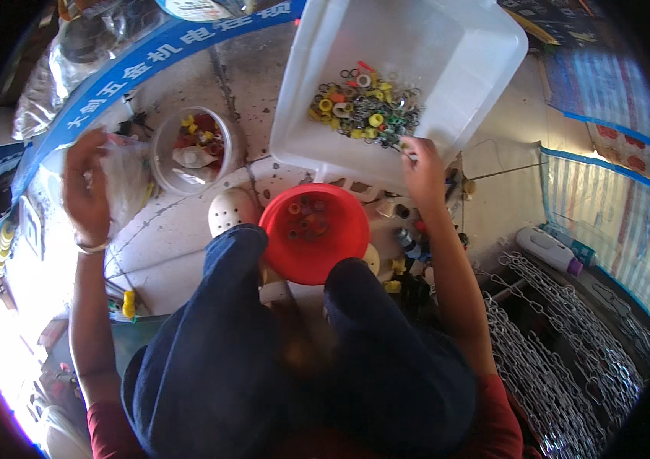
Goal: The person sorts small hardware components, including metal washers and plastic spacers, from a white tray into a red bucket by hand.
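A white plastic tub (359, 23) stands ahead of me, holding a pile of small rings and fittings (371, 109), yellow, green, orange and metallic. My right hand (421, 166) is over the tub's near right corner, fingertips bent together by the pile's edge; whether they pinch a small part is unclear. My left hand (87, 183) is raised at the left with fingers curled, near a clear plastic bag (124, 178); I cannot tell if it holds anything. Between my knees a red plastic bowl (313, 258) has several small round pieces at its bottom.
A round clear container (160, 152) with yellow and red pieces stands on the tiled floor at the left. Metal chains (554, 367) lie at the lower right, near a white bottle (546, 248). Assorted small fittings (408, 244) lie beside my right forearm. A blue banner (147, 60) curves across the upper left.
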Tool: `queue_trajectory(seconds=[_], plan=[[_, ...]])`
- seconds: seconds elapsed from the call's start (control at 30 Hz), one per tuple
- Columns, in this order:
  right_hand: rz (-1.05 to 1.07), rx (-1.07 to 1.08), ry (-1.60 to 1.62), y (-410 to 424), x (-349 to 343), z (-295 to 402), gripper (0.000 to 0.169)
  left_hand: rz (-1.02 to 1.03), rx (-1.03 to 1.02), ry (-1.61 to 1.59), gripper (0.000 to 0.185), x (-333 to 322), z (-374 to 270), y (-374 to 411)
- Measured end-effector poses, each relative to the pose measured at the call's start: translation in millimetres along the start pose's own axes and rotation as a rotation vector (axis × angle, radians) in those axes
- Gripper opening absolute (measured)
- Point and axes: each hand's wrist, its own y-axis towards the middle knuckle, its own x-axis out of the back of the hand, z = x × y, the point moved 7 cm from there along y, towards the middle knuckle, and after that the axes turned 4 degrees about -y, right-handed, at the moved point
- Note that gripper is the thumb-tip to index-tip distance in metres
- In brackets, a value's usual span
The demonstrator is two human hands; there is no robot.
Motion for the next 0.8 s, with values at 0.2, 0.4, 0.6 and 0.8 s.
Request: queue_trajectory(seconds=[0.2, 0.4, 0.6, 0.8], plan=[[-0.013, 0.019, -0.194, 37.0, -36.9, 19.3, 0.023, 0.287, -0.288, -0.292, 0.032, -163.9, -98.7, -25.4], [-0.038, 0.057, -0.151, 38.4, -42.1, 4.7, 0.022, 0.654, -0.251, -0.475, 0.020, -221.5, -109.1, -69.3], [0.065, 0.197, -0.327, 29.0, -54.3, 40.1, 0.038, 0.814, 0.067, -0.492, 0.017, -243.0, -91.0, -88.3], [0.035, 0.098, -0.139, 34.8, -46.9, 24.1, 0.031, 0.829, 0.196, -0.526, 0.015, -245.7, -81.2, -84.8]])
